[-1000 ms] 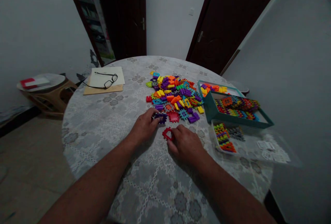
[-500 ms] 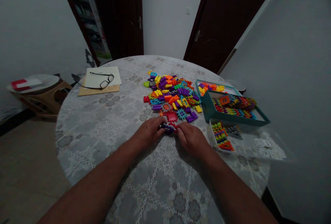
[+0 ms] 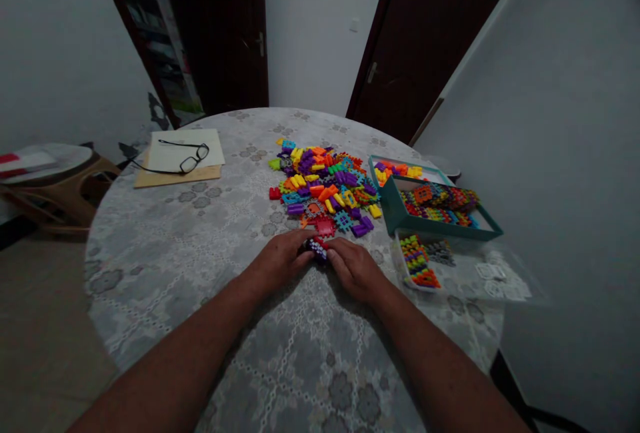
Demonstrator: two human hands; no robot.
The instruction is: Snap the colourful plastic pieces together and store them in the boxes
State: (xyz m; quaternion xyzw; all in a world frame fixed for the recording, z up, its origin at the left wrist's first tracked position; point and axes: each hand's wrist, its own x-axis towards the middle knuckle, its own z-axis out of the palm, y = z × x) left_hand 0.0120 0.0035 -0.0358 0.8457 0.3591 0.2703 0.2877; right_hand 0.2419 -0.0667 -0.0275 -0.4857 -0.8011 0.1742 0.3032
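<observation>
Between my two hands, just over the tablecloth, is a small cluster of plastic building blocks point(image 3: 317, 248), dark purple with white and red. My left hand point(image 3: 283, 257) pinches its left side, thumb and fingers closed. From the right, my right hand point(image 3: 357, 265) grips the red part with closed fingers. The fingers cover some of the cluster. Right behind it lies a red square block point(image 3: 325, 226), and beyond that spreads a heap of colourful interlocking blocks point(image 3: 320, 178) in purple, yellow, orange and blue.
A teal box point(image 3: 395, 213) of stacked blocks stands at the right, with a second teal tray point(image 3: 373, 165) behind it. Nearer is a clear plastic container point(image 3: 403, 266) with blocks. Eyeglasses point(image 3: 189, 164) rest on papers point(image 3: 213, 146) at the left of the round table point(image 3: 165, 246).
The red block has come together with the dark purple one between my hands, and the cluster is turned so more red and white shows. The whole view has shifted slightly.
</observation>
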